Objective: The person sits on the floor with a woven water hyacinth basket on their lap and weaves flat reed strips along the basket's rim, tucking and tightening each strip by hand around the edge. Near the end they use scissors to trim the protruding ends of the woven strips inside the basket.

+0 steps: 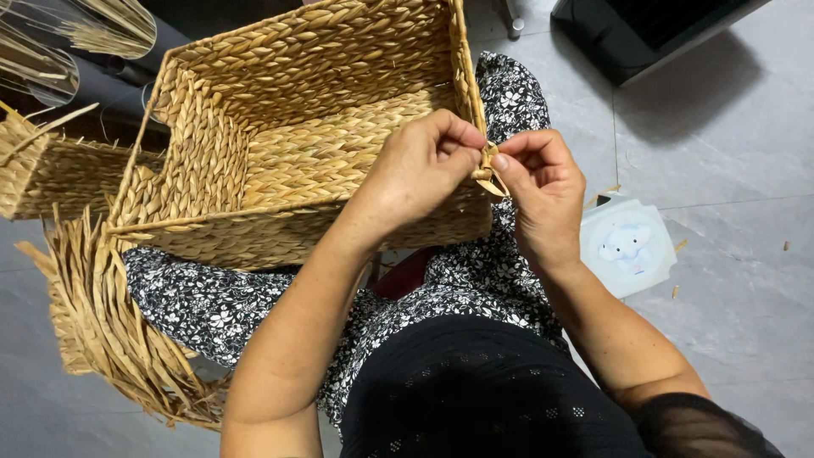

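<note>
A rectangular woven straw basket point(280, 144) rests on my lap, its opening facing up. At its near right corner a loose straw strand end point(489, 170) sticks out. My left hand point(420, 174) pinches this strand from the left, resting against the basket's rim. My right hand point(543, 191) pinches the same strand from the right, thumb and forefinger closed on it. Both hands meet at that corner.
A part-woven straw mat with loose ends point(110, 331) lies at the left by my knee. Another woven basket point(51, 170) sits at the far left. A white square pad with a cartoon picture point(627, 246) lies on the grey tile floor at the right. A dark box point(653, 30) stands at the top right.
</note>
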